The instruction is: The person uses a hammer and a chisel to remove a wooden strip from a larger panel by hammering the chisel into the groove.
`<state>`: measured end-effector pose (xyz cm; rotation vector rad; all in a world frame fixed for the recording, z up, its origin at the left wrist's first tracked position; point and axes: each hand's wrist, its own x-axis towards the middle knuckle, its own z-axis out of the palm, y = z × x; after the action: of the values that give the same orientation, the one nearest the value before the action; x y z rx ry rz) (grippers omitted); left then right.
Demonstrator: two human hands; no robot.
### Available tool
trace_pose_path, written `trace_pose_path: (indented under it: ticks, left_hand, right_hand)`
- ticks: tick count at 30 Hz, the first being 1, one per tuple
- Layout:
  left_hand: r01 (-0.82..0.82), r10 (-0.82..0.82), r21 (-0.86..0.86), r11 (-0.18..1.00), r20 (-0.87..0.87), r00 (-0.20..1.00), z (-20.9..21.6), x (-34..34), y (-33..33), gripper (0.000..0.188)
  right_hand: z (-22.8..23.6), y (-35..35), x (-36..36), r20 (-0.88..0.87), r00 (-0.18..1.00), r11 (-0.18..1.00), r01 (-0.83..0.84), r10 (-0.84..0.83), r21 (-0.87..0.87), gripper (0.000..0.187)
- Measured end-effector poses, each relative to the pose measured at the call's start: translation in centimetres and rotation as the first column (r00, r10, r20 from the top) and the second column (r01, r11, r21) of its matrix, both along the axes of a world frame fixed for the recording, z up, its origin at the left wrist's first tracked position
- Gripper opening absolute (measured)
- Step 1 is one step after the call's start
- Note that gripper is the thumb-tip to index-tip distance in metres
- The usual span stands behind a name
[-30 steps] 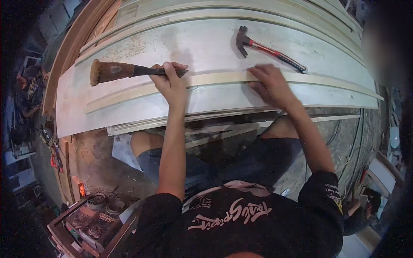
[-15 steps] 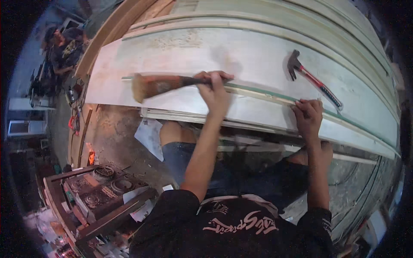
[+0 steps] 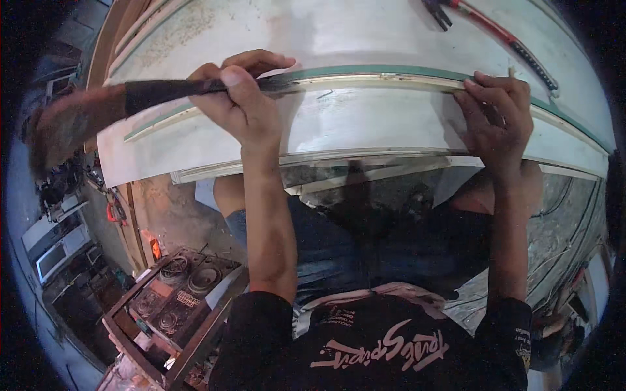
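Observation:
My left hand (image 3: 244, 107) is closed round the dark, narrow blade of a chisel. The chisel (image 3: 98, 117) has a thick brown wooden handle sticking out to the left, blurred by motion. Its blade end reaches just past my fingers, by a long, thin wooden strip (image 3: 385, 81) with a green edge. Farther along that strip, my right hand (image 3: 495, 117) pinches it with bent fingers. Under the strip lies a pale, smooth board (image 3: 365, 127). Beyond my right hand rests a claw hammer (image 3: 502, 39) with a red and black handle; its head is partly cut off at the top.
Sawdust (image 3: 189, 29) is scattered at the far left of the board. Boards are stacked under its near edge, above my legs. At lower left stands a wooden frame (image 3: 150, 358) by a dusty unit with round speakers (image 3: 205, 279). Red-handled tools (image 3: 116, 212) lie on the floor.
The view has shifted, bringing the strip and hands nearer. My left hand has moved left with the chisel, whose blade now shows beside the strip. My right hand keeps its grip.

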<state>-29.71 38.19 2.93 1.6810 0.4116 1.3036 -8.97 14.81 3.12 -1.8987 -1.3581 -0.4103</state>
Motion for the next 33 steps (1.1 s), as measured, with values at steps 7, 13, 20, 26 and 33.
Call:
trace_pose_path:
  ticks: [7,13,20,26,33]
  left_hand:
    - [-0.215,0.214,0.14,0.966,0.02,0.977,-0.2,-0.3,0.1,0.044]
    - [-0.222,0.229,0.116,0.968,-0.047,0.972,0.2,0.1,0.1,0.05]
    - [-0.148,0.16,0.19,0.971,-0.053,0.986,0.1,0.1,0.9,0.045]
    - [-0.284,0.296,0.184,0.941,-0.044,0.954,0.1,0.7,0.2,0.063]
    - [-0.431,0.43,0.043,0.901,-0.202,0.88,-0.3,-0.5,0.6,0.084]
  right_hand:
    - [0.0,0.0,-0.6,0.039,0.999,0.999,0.018,-0.016,-0.048,0.028]
    - [0.3,-0.6,0.1,0.092,0.994,0.987,-0.046,0.061,-0.156,0.033]
    - [0.3,-1.0,1.4,0.166,0.978,0.97,-0.087,0.126,-0.228,0.032]
    - [-0.4,-1.1,0.9,0.067,0.993,0.979,-0.08,0.094,-0.186,0.026]
    - [-0.9,-1.5,0.6,0.006,1.0,0.98,0.011,-0.01,-0.201,0.021]
